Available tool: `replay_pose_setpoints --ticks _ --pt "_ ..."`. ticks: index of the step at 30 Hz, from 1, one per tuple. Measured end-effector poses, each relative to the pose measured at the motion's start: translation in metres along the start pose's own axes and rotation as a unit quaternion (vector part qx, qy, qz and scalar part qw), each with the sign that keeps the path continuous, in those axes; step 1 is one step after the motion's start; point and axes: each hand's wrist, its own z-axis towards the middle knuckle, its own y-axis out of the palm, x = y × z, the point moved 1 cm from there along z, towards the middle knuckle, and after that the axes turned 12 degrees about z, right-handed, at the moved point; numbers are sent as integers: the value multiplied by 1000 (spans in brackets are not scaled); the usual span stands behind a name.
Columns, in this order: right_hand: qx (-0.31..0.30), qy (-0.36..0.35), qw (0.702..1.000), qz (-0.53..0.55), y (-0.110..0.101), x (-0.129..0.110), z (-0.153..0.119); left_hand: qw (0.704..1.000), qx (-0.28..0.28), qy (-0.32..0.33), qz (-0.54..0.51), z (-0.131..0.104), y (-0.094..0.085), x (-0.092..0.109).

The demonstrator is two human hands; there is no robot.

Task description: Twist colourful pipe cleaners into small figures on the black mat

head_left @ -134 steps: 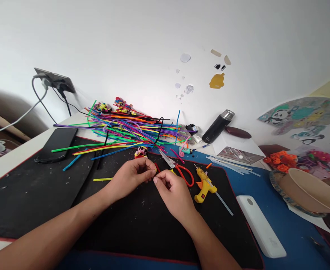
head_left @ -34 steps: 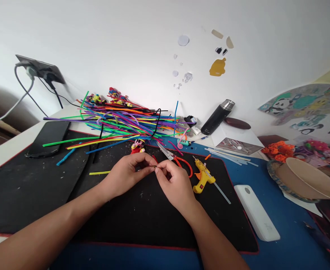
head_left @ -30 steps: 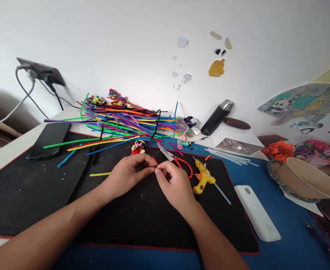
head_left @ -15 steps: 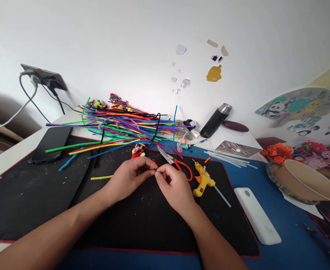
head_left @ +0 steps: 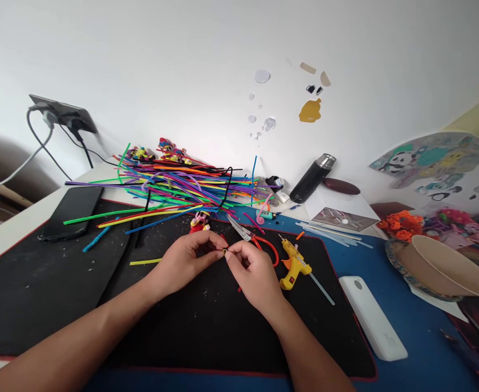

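My left hand (head_left: pixel 192 258) and my right hand (head_left: pixel 256 275) meet above the black mat (head_left: pixel 206 337), fingertips almost touching. Between them they pinch a tiny yellow and dark piece (head_left: pixel 224 251), mostly covered by the fingers; its kind is too small to make out. Just behind my left hand lies a small figure (head_left: pixel 200 220) of red, yellow and black fuzzy stems. Scissors (head_left: pixel 259 241) with orange-red handles rest beyond my right hand. To the right of that hand is a yellow hot glue gun (head_left: pixel 294 265) with a glue stick in its rear.
A heap of colourful pipe cleaners (head_left: pixel 182 182) spreads along the wall. On the left is a black phone (head_left: pixel 73 211). A black flask (head_left: pixel 313 178), loose glue sticks (head_left: pixel 333 233), a white power bank (head_left: pixel 373 318) and a beige bowl (head_left: pixel 447 267) stand or lie rightward.
Both hands stay together with only slight finger movement, and a little more yellow of the piece shows. The whole view has shifted slightly.
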Motion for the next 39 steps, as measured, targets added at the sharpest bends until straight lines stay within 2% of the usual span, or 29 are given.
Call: replay_pose_setpoints --ticks 12,21,39 --pt "-3 11 1000 19 2 0 0 997 9 30 68 -2 -1 5" --pt "-1 5 1000 4 2 0 -1 997 -21 -15 -67 2 0 -2" --pt "5 -11 999 -29 3 -5 -1 996 -25 -31 -77 2 -2 -2"
